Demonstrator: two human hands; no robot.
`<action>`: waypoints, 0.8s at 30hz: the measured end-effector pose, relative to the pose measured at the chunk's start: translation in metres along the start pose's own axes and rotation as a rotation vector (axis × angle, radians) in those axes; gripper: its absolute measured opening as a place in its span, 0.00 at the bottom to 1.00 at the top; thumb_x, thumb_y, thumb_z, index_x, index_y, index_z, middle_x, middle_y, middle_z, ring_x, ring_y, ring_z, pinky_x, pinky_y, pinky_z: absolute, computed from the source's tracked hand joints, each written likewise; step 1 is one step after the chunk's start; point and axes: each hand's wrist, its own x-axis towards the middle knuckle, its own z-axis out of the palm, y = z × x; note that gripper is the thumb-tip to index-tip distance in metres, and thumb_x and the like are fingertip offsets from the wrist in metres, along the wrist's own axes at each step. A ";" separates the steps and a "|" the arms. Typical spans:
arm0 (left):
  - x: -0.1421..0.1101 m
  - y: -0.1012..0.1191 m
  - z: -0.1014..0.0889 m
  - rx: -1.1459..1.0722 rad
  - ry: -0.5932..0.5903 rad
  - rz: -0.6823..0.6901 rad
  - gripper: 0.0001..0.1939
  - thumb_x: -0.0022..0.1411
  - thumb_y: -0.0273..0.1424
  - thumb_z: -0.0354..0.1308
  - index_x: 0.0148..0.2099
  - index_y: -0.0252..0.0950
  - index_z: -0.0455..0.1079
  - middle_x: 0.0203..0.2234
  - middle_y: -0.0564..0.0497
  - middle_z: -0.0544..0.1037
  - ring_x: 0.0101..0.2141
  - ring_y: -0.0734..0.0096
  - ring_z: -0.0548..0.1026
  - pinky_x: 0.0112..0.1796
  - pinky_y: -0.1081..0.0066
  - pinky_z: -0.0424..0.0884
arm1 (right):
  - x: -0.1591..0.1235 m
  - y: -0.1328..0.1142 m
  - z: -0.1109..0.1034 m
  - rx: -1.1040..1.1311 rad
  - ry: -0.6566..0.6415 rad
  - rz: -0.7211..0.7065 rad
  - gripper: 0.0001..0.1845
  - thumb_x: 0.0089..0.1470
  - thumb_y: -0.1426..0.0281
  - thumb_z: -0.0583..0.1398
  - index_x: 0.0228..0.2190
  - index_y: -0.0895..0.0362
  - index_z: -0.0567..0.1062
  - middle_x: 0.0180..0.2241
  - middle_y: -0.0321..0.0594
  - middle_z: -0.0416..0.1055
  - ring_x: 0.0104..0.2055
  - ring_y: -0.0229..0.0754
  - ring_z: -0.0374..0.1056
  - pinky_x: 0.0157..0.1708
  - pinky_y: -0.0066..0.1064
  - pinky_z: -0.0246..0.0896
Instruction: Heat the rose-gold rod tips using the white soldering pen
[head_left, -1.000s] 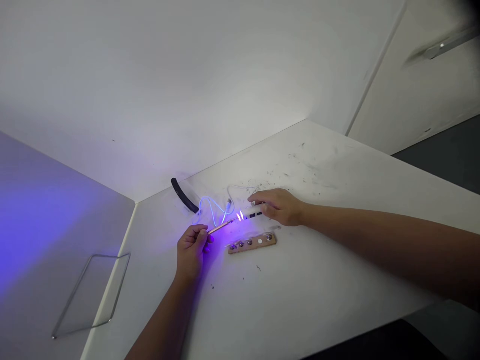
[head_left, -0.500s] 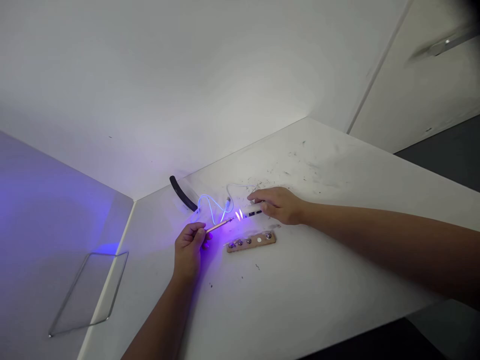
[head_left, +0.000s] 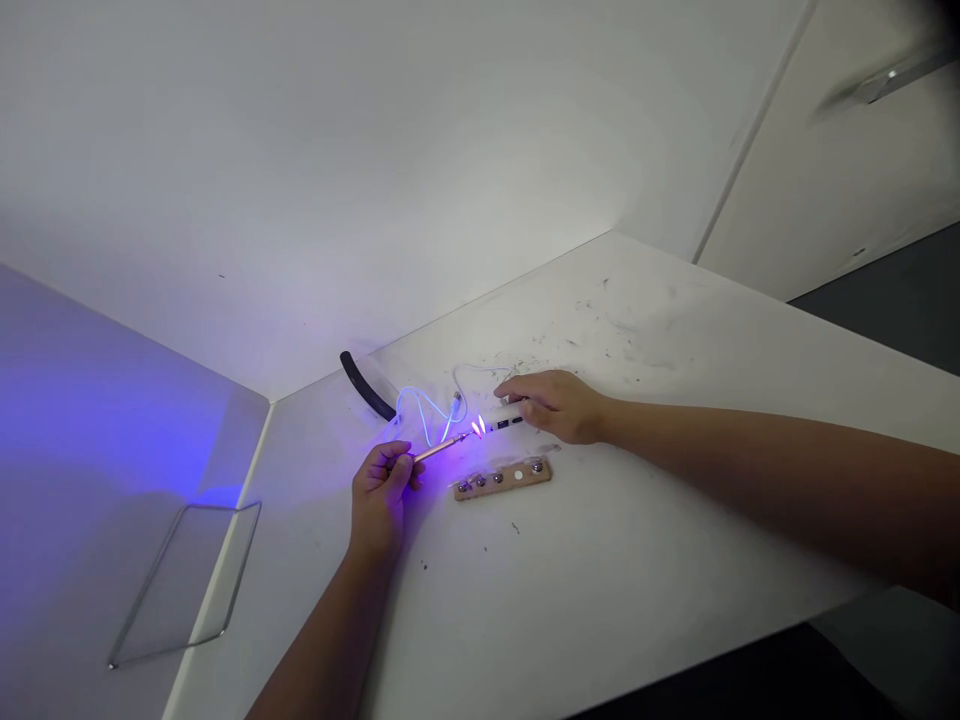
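My left hand [head_left: 382, 487] pinches a slim, rose-gold, pen-like rod [head_left: 439, 448] between thumb and fingers. The rod slants up to the right, and its tip is close to two bright violet glows. My right hand [head_left: 561, 405] is closed around a white handheld lamp [head_left: 491, 424] with a small dark display and button on its side. Violet light shines from the lamp's left end toward the rod's tip. Below them on the table lies a wooden strip [head_left: 491, 489] bearing several shiny metal balls or studs and one white round spot.
A pale cable [head_left: 421, 405] loops behind the hands beside a curved black bar [head_left: 365, 385]. At the left a bent wire frame [head_left: 156, 585] leans near the table edge. The white tabletop [head_left: 585, 570] has dark smudges and meets white walls at the back.
Both hands hold nearly the same pose, rod and lamp still end to end. The whole view has shifted only slightly.
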 end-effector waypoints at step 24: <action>0.000 0.000 -0.001 0.012 0.027 0.000 0.10 0.52 0.31 0.59 0.38 0.35 0.67 0.22 0.55 0.73 0.23 0.78 0.69 0.29 0.75 0.65 | 0.000 -0.001 0.000 -0.028 0.007 0.000 0.24 0.58 0.57 0.44 0.48 0.55 0.67 0.41 0.42 0.72 0.42 0.48 0.66 0.39 0.39 0.58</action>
